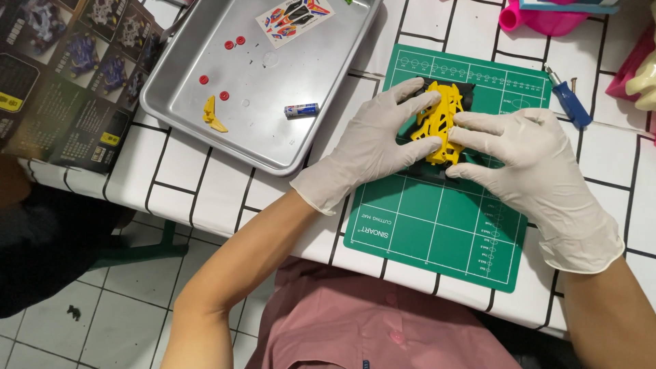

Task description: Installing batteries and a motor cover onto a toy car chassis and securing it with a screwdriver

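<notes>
Both gloved hands close on the yellow toy car body (443,121) from opposite sides. The left hand (372,147) presses its fingers against the body's left flank; the right hand (529,164) lays its fingers on the right flank, so the grip is clamped on the body between them. The body lies in the upper middle of the frame, its long axis running top to bottom, across the line between the hands. It rests over a black part on the green cutting mat (437,225) on the table (205,184). Neither hand is nearer. A metal tray (171,102) lies upper left, a blue screwdriver (567,102) upper right.
</notes>
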